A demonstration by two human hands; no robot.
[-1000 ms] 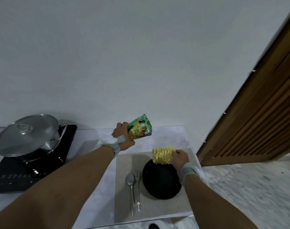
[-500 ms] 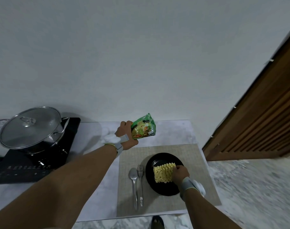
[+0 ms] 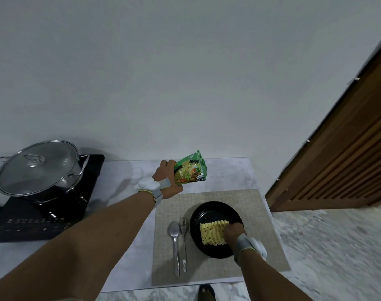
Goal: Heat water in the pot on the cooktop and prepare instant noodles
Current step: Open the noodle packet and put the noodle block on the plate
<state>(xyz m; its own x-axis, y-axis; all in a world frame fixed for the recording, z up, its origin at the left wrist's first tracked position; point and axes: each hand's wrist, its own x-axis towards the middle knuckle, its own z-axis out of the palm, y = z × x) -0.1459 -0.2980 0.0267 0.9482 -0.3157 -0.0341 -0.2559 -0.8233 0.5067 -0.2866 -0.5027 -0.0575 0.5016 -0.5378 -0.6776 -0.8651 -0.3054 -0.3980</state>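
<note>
We see the right hand (image 3: pixel 234 232) closed on the right edge of a dry noodle block (image 3: pixel 212 233), which lies on a black plate (image 3: pixel 209 212). The left hand (image 3: pixel 166 180) is raised above the counter (image 3: pixel 124 253) and grips a green noodle packet (image 3: pixel 190 169) by its lower end, so the packet tilts up and to the right. Both wrists carry grey bands with white pads.

The plate sits on a woven placemat (image 3: pixel 250 203), with a spoon (image 3: pixel 174 242) and a fork (image 3: pixel 183 240) lying side by side just left of it. Well to the left, a lidded steel pot (image 3: pixel 39 168) stands on a black cooktop (image 3: pixel 28 224), its glass lid closed. The left forearm crosses the counter between the cooktop and the placemat.

A plain wall fills the upper view, and a slatted wooden door (image 3: pixel 337 159) stands at right. Below the counter edge we see marbled floor and the tip of a sandalled foot (image 3: pixel 206 293).
</note>
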